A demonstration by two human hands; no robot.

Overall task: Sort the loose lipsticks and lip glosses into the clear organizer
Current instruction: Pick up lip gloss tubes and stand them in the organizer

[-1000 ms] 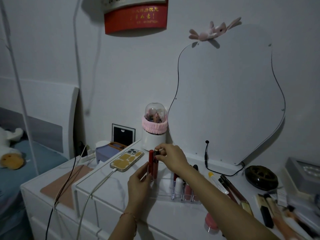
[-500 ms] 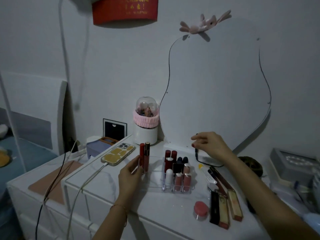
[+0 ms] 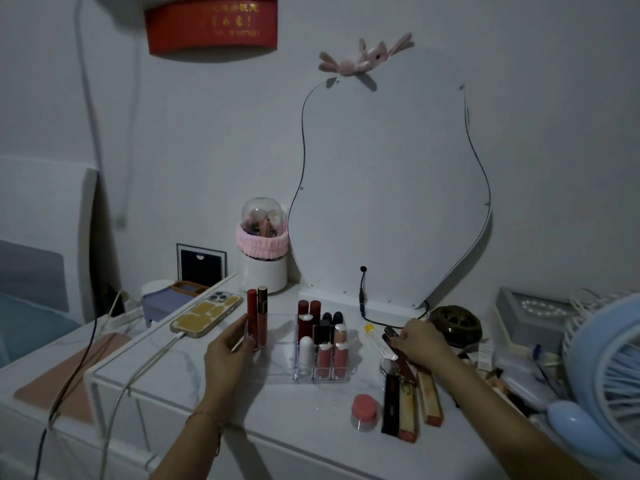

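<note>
Leftmost, the left hand [image 3: 230, 344] grips two lip glosses [image 3: 257, 317] upright beside the clear organizer [image 3: 304, 374], whose right compartments hold about ten standing lipsticks [image 3: 323, 336]. Farther right, the right hand [image 3: 420, 342] curls over loose lipsticks [image 3: 410, 400] on the dresser top [image 3: 277, 420], seemingly pinching a dark tube [image 3: 389, 336].

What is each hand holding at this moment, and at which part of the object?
The left hand holds two upright lip gloss tubes by their lower ends. The right hand rests on the loose lipsticks; whether it grips one cannot be told.
</note>
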